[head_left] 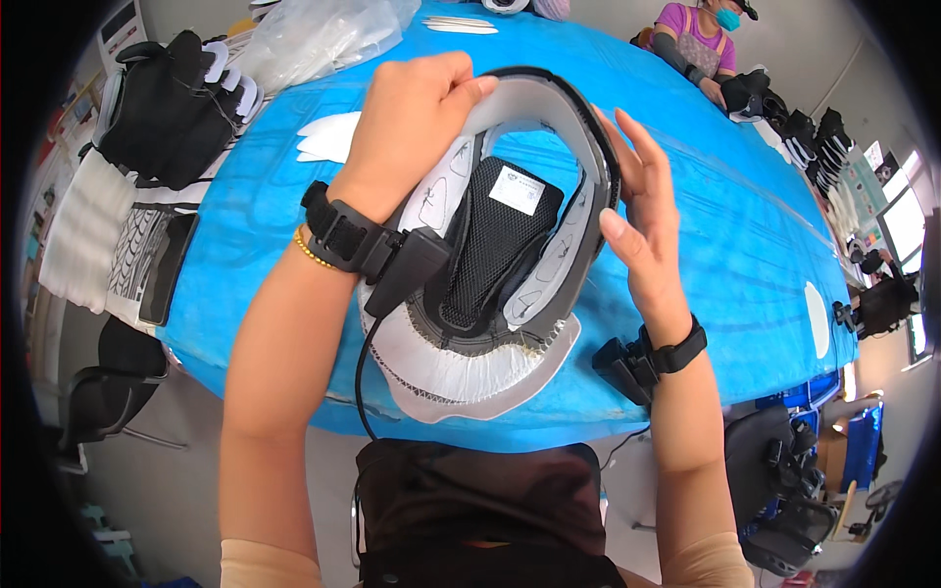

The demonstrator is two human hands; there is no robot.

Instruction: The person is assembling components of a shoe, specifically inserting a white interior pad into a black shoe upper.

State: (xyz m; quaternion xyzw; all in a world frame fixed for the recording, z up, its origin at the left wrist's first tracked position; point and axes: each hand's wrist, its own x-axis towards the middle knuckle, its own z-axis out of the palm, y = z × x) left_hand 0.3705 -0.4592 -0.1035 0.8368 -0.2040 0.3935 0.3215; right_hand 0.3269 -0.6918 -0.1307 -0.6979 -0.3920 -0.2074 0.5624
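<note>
An unfinished shoe upper (461,367) is held up over the blue-covered table, its pale toe end with zigzag stitching toward me. Inside it lies a black mesh tongue (480,260) bearing a white label. The grey-lined collar loops up at the far end. My left hand (417,113) is closed on the collar's upper left rim, thumb and fingers pinched together. Along the collar's right side, my right hand (647,211) has its fingers stretched and apart, the thumb tip at the dark outer edge. Whether it bears any weight there is unclear.
White cut pieces (328,137) lie behind my left wrist, and a white strip (816,318) lies far right on the blue table cover (725,255). A clear plastic bag (319,44) and stacked black pieces (176,113) stand left. A person (701,44) handles black pieces at far right.
</note>
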